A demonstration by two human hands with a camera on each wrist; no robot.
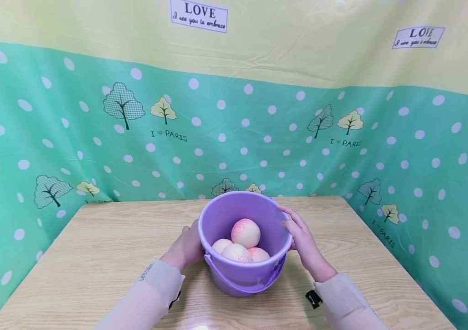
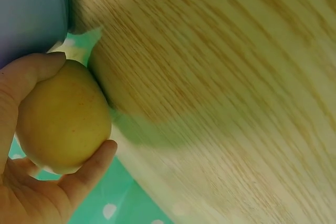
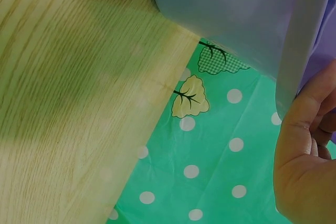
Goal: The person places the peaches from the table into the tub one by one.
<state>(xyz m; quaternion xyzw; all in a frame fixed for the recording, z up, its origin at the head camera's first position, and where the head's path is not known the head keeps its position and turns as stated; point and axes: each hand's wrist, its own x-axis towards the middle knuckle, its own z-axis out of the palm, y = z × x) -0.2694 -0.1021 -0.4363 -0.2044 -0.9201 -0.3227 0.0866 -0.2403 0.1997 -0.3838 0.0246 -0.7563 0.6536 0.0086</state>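
Observation:
A purple bucket [image 1: 234, 278] stands on the wooden table, its mouth tipped toward me. Several pale peaches with pink blush lie inside, one peach [image 1: 245, 233] on top of the others. My left hand [image 1: 185, 246] is at the bucket's left side. In the left wrist view it holds another peach [image 2: 65, 116], yellowish there, between thumb and fingers, close beside the bucket wall [image 2: 31, 14]. On the right side my right hand [image 1: 307, 243] grips the bucket's rim, fingers curled over the edge, as the right wrist view also shows. The bucket's handle [image 1: 238, 286] hangs down in front.
The wooden table [image 1: 114, 256] extends to both sides of the bucket. A green dotted cloth [image 1: 200, 169] with printed trees hangs behind the table and at its left and right. Black straps [image 1: 313, 299] show at the wrists.

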